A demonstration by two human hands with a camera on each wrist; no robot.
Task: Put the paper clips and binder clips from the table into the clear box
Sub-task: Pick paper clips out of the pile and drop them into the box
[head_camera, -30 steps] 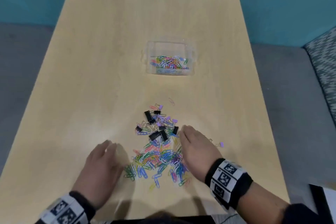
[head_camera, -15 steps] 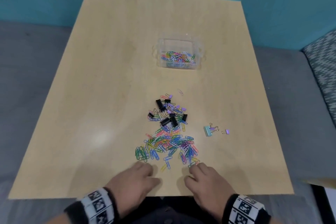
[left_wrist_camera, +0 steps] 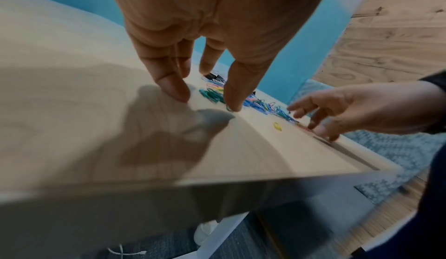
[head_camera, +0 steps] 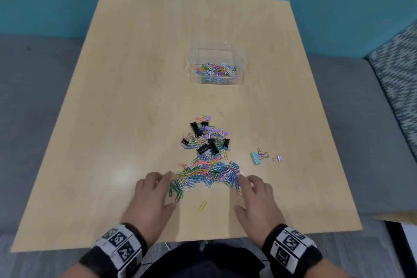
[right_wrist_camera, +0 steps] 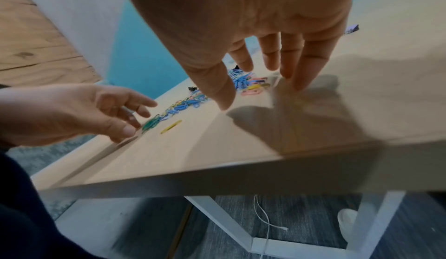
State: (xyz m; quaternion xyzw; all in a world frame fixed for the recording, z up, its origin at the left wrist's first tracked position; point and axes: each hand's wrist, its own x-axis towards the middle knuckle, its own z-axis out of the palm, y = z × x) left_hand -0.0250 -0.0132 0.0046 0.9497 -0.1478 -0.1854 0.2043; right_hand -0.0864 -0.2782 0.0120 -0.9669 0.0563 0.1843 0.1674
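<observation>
A heap of coloured paper clips (head_camera: 207,172) lies on the wooden table (head_camera: 135,97), with black and purple binder clips (head_camera: 206,140) just beyond it. The clear box (head_camera: 217,64) holding several paper clips stands farther back. My left hand (head_camera: 153,196) rests flat at the heap's left edge, fingers straight and spread, fingertips (left_wrist_camera: 173,91) on the table. My right hand (head_camera: 255,196) lies open at the heap's right edge, fingers (right_wrist_camera: 301,72) spread just above the surface. A single yellow clip (head_camera: 202,205) lies between the hands. Neither hand holds anything.
A teal binder clip (head_camera: 256,157) and two small purple ones (head_camera: 277,158) lie to the right of the heap. The table's near edge (head_camera: 180,239) is right behind my wrists. Grey floor surrounds the table, and a patterned rug (head_camera: 394,70) is at right.
Both hands drew back to the near table edge, uncovering the teal and purple binder clips, then moved forward again. They now flank the near end of the paper clip heap.
</observation>
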